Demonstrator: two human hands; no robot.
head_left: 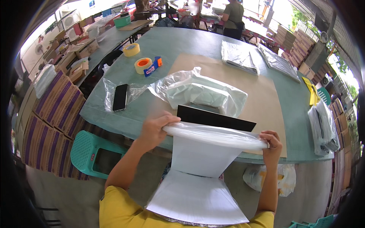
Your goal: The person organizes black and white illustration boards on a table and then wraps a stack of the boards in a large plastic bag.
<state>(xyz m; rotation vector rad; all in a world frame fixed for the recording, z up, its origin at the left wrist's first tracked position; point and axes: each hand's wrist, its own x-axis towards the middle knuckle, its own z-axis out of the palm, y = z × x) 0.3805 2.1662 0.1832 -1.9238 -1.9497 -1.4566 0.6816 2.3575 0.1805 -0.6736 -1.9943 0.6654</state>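
Observation:
Between my hands a clear plastic bag (pixel 216 135) is stretched wide, its film gathered into a thick band. My left hand (pixel 152 130) pinches the left end of the band. At the other end, my right hand (pixel 272 143) has its fingers closed round the film. Below the band is a white panel (pixel 203 154), meeting another white panel (pixel 197 197) at a crease over my lap. A black panel (pixel 215 119) sticks up beyond the band; whether it joins the white one is hidden. Crumpled whitish plastic (pixel 207 93) lies just past it on brown paper (pixel 266 106).
On the green table (pixel 182 40) are a phone (pixel 120 97), a tape roll (pixel 131 49), a tape dispenser (pixel 146 67) and plastic-wrapped flat packs (pixel 239 57). A teal stool (pixel 91 152) and stacked cartons (pixel 53 125) stand left. A person (pixel 232 19) stands beyond the table.

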